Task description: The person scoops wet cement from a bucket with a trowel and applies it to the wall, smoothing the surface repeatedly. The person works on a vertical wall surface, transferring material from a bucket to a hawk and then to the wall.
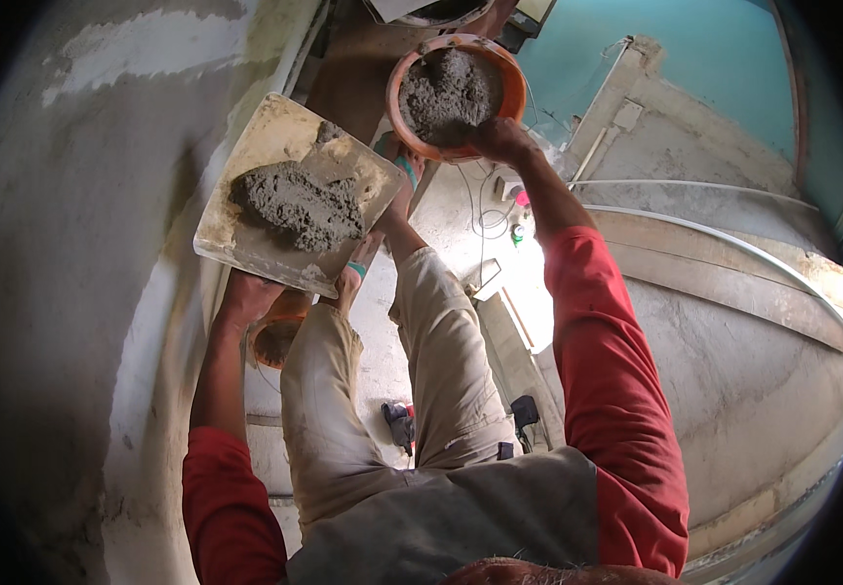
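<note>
My left hand (250, 295) grips a square, pale mortar board (231, 234) from beneath; its grip is partly hidden by the board. A heap of wet grey mortar (297, 207) lies on the board, with a smaller lump near its far edge. Ahead and to the right is a round orange bucket (513, 90) partly filled with grey mortar (449, 96). At its near right rim, my right hand (502, 142) is closed, fingers reaching inside over the mortar. Whatever those fingers hold is hidden from view.
A plastered wall (71, 292) rises close on my left. Below the board stands another orange bucket (275, 341). My sandalled feet rest on a narrow brown surface (348, 83). Cables (480, 210) and small items lie on the floor far below, and a white pipe (714, 234) curves at right.
</note>
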A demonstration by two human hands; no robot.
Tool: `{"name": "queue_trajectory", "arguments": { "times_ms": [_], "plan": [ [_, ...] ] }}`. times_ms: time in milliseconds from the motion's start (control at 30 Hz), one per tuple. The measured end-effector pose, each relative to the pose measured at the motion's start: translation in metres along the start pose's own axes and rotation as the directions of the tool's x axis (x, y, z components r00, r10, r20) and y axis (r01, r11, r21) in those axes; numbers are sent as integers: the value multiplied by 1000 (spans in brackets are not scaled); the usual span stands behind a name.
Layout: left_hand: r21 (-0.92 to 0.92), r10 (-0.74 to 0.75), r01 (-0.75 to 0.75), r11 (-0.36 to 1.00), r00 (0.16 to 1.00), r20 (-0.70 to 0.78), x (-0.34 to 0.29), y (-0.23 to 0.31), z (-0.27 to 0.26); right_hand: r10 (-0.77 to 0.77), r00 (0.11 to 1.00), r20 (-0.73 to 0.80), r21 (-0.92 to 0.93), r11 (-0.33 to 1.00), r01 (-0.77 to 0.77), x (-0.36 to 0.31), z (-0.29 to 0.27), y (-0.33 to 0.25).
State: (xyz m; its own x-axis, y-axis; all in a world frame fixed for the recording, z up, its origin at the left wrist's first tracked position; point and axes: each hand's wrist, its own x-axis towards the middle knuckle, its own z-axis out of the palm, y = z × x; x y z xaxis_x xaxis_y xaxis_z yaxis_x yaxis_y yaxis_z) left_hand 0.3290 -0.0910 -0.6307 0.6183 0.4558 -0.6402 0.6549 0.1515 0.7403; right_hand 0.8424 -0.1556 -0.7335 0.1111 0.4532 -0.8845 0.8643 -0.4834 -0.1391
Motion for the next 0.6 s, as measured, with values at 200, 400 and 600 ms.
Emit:
{"name": "queue_trajectory", "arguments": {
  "times_ms": [200, 400, 600],
  "plan": [
    [-61, -27, 27, 998, 1000, -3, -1, 3, 2, -144, 989, -31, 393, 908, 144, -31, -4, 15],
    [-18, 37, -38, 999, 999, -28, 8, -13, 12, -120, 986, -116, 495, 854, 162, -86, 6, 2],
    [-154, 107, -109, 982, 994, -23, 10, -15, 17, -73, 937, -341, 632, 720, 286, -193, 12, -83]
  ]
}}
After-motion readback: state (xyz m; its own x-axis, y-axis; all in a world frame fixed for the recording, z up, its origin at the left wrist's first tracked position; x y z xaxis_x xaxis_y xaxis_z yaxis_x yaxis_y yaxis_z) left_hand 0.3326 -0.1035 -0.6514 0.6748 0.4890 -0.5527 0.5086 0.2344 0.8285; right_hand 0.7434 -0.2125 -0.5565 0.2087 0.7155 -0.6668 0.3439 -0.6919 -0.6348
